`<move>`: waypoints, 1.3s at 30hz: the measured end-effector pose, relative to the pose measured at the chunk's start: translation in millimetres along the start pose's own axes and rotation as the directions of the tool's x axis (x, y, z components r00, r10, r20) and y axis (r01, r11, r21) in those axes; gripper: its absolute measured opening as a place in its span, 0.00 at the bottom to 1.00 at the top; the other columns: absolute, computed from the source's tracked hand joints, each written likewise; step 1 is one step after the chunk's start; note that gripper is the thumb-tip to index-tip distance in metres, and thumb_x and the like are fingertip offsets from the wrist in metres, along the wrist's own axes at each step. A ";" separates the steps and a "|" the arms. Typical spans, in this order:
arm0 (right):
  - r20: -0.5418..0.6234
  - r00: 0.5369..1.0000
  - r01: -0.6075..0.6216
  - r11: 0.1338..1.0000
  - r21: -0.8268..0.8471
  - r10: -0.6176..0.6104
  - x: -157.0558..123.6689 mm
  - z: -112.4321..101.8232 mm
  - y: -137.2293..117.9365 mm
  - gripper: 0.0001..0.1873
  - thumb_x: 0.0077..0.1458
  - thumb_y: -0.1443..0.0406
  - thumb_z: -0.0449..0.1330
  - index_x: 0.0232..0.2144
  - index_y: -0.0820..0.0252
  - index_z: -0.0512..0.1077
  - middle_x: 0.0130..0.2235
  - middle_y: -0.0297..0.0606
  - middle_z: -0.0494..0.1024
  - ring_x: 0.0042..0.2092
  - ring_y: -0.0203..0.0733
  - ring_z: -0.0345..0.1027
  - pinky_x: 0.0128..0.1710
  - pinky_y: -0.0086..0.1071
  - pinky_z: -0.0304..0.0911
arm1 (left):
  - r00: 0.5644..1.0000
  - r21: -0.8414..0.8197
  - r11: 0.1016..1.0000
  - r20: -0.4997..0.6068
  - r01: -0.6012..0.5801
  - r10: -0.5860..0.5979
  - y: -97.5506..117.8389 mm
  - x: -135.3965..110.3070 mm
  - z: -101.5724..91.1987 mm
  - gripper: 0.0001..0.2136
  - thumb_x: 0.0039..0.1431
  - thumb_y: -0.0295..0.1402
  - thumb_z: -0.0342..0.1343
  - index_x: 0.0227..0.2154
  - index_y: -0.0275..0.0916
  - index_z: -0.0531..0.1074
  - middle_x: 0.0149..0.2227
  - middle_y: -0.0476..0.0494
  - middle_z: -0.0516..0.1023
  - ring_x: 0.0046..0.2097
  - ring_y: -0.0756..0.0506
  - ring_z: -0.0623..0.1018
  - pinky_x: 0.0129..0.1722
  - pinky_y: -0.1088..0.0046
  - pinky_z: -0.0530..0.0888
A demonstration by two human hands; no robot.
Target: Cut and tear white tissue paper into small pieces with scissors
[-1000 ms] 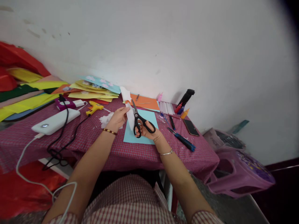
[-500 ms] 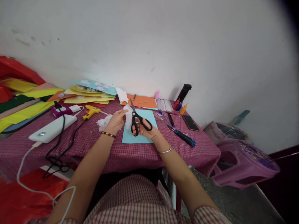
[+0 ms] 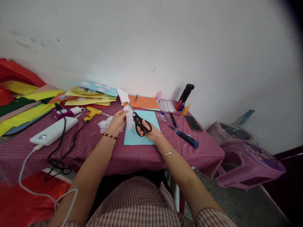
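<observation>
Between its fingertips my left hand (image 3: 117, 121) pinches a thin white piece of paper (image 3: 129, 118), which hangs down over a light blue sheet (image 3: 139, 135). My right hand (image 3: 151, 131) has its fingers in the handles of black-handled scissors (image 3: 140, 122). The blades point up and to the left, at the white paper's upper edge; whether they are cutting it I cannot tell. Crumpled white scraps (image 3: 105, 124) lie just left of my left hand.
A yellow glue gun (image 3: 92, 113) and a white power bank (image 3: 54, 130) with cables lie left. To the right are a blue-black cutter (image 3: 184, 137), a phone (image 3: 193, 123) and small paint bottles (image 3: 186, 109). Coloured sheets (image 3: 92, 96) are piled at the back.
The scissors have tilted further left, their blades now lower and across the top of the white paper. My left hand has stayed nearly in place.
</observation>
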State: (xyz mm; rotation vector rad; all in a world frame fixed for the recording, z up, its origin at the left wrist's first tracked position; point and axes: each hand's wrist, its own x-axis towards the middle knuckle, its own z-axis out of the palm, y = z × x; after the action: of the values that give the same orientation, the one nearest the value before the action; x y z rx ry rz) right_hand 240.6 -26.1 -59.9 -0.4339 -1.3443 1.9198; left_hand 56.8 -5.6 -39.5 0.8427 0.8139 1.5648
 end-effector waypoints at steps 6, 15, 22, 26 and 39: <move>0.060 0.994 -0.094 0.994 0.053 0.090 -0.7 4.5 -3.8 0.24 0.56 0.44 0.58 0.44 0.55 0.64 0.33 0.33 0.76 0.30 0.36 0.70 0.32 0.32 0.66 | 0.991 0.057 0.992 -0.070 -0.109 0.113 -3.6 3.6 -3.4 0.13 0.40 0.33 0.68 0.20 0.36 0.67 0.19 0.55 0.69 0.20 0.55 0.67 0.21 0.80 0.64; -0.094 0.995 -0.021 0.990 0.141 0.034 1.0 -0.6 -14.8 0.23 0.60 0.47 0.56 0.47 0.57 0.67 0.29 0.31 0.76 0.27 0.35 0.70 0.29 0.29 0.65 | 0.980 0.063 0.989 -0.144 -0.130 0.138 -3.1 9.6 -8.7 0.10 0.38 0.27 0.65 0.23 0.36 0.68 0.23 0.52 0.72 0.23 0.55 0.70 0.22 0.81 0.66; -0.116 0.991 -0.054 0.994 0.095 0.065 2.8 -0.1 -11.9 0.22 0.59 0.48 0.57 0.46 0.58 0.67 0.27 0.31 0.76 0.25 0.34 0.69 0.27 0.28 0.66 | 0.980 -0.012 0.993 -0.160 -0.119 0.116 -2.9 10.8 -9.5 0.10 0.38 0.22 0.62 0.25 0.37 0.68 0.24 0.52 0.72 0.23 0.55 0.70 0.21 0.81 0.66; -0.164 0.986 -0.036 0.999 0.006 0.036 3.7 -1.4 -10.0 0.26 0.56 0.46 0.59 0.46 0.57 0.67 0.28 0.31 0.75 0.25 0.34 0.68 0.27 0.29 0.66 | 0.978 -0.090 0.985 -0.167 -0.145 0.128 -1.7 11.1 -7.1 0.11 0.39 0.19 0.59 0.24 0.37 0.66 0.25 0.52 0.72 0.30 0.53 0.75 0.36 0.76 0.76; -0.607 0.774 -0.096 0.914 -0.394 -0.180 10.2 -26.6 -15.1 0.23 0.53 0.53 0.64 0.44 0.59 0.65 0.23 0.27 0.69 0.20 0.30 0.62 0.19 0.25 0.57 | 0.969 -0.187 0.967 -0.208 -0.175 0.135 2.1 10.9 -7.8 0.09 0.44 0.26 0.62 0.19 0.38 0.65 0.23 0.51 0.71 0.30 0.52 0.74 0.43 0.71 0.78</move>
State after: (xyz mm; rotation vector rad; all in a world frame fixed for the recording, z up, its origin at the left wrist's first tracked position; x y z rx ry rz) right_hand 256.5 1.5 -55.3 -1.1386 -1.2473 1.2459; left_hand 47.8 4.5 -40.6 0.6232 0.7221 1.8572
